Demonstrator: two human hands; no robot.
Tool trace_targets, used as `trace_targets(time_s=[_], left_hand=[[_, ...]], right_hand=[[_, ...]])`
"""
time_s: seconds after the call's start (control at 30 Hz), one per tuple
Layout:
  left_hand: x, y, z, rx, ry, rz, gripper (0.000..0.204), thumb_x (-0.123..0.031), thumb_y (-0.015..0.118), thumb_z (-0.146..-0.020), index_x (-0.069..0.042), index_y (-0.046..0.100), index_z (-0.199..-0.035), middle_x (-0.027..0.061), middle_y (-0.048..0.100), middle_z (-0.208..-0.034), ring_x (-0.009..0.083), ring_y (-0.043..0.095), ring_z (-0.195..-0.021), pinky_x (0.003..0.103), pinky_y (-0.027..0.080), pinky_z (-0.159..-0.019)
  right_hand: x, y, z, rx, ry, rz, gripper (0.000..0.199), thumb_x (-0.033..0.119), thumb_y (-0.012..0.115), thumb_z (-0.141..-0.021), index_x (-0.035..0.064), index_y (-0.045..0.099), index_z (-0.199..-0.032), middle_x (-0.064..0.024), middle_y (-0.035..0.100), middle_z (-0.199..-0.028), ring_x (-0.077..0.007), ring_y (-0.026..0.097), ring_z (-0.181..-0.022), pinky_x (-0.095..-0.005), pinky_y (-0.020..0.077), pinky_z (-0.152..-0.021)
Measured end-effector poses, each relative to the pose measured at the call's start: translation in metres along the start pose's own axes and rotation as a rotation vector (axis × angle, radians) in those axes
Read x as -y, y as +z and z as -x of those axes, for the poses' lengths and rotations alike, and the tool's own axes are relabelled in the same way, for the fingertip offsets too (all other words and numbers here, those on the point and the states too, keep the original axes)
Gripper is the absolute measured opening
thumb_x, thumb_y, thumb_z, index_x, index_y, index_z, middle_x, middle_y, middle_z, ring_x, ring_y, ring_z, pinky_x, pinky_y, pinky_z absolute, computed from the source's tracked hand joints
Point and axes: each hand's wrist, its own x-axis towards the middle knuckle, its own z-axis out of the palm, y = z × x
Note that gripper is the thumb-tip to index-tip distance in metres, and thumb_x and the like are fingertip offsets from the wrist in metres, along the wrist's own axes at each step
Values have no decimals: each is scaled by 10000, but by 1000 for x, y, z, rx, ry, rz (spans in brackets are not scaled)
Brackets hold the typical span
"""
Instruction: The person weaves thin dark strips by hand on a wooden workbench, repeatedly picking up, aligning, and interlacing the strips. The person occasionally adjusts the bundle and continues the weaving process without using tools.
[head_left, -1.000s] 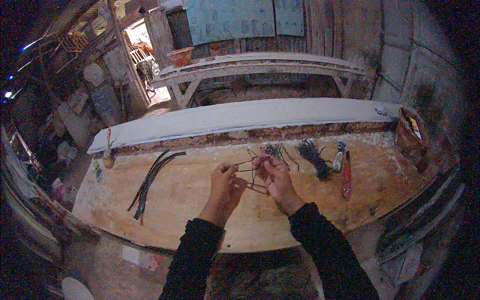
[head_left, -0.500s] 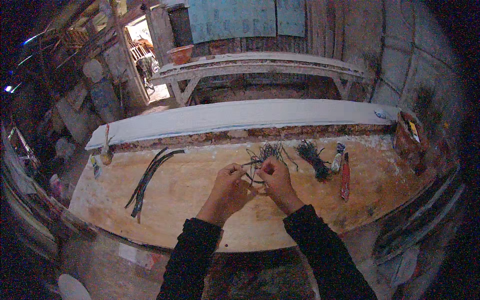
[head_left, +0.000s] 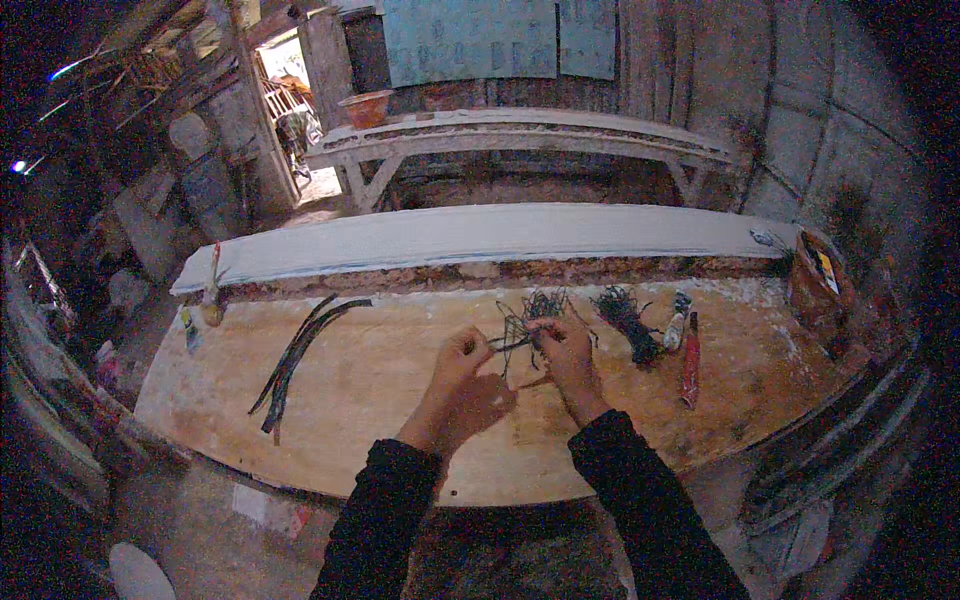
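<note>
Over the middle of the wooden tabletop, my left hand [head_left: 462, 383] and my right hand [head_left: 566, 362] pinch a short dark strip [head_left: 508, 343] stretched between their fingertips. What the strip is made of is too small to tell. Just behind my hands lies a loose tangle of thin dark strands [head_left: 545, 303]. To the right of it sits a tied bundle of dark strands [head_left: 628, 322]. Several long black strips [head_left: 300, 360] lie side by side on the left of the table.
Right of the bundle lie a small pale tube [head_left: 676, 318] and a red-handled tool [head_left: 691, 362]. A brown container [head_left: 822, 272] stands at the right edge. A brush-like tool [head_left: 212, 295] leans at the left rear. A long white raised board [head_left: 480, 235] runs behind the tabletop.
My hands have drawn slightly apart; the small dark loop between them is now a nearly straight strip. My right hand has turned and shifted a little to the right.
</note>
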Motion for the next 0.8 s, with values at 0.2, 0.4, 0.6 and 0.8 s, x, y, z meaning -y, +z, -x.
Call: trace_targets(time_s=[0.2, 0.4, 0.6, 0.8], left_hand=[[-59, 25, 21, -407, -351, 472, 152, -142, 625, -820, -103, 479, -804, 16, 441, -675, 161, 490, -593, 340, 462, -519], [-23, 1, 11, -318, -230, 553, 136, -48, 591, -842, -105, 468, -834, 64, 483, -730, 197, 480, -485, 338, 398, -374], [-35, 10, 14, -316, -281, 672, 116, -6, 564, -845, -62, 464, -830, 80, 486, -666, 199, 487, -443, 319, 334, -313], [-22, 5, 14, -253, -302, 639, 77, 1, 563, -839, -52, 508, -847, 96, 546, -728, 176, 510, -496, 316, 393, -388]], right_hand=[[3, 15, 23, 134, -114, -221, 103, 110, 661, -828, 8, 650, -828, -67, 434, -1127, -164, 526, -966, -271, 490, -704], [39, 17, 50, 768, 303, -604, 172, 163, 609, -885, 65, 573, -1022, -28, 417, -1167, -99, 504, -882, -228, 478, -707], [43, 3, 46, 892, 506, -807, 266, 160, 584, -900, 90, 512, -1146, 29, 474, -1093, -59, 493, -807, -238, 476, -724], [55, -3, 45, 871, 486, -692, 187, 145, 647, -849, 80, 555, -998, 29, 518, -984, -78, 516, -771, -273, 474, -741]])
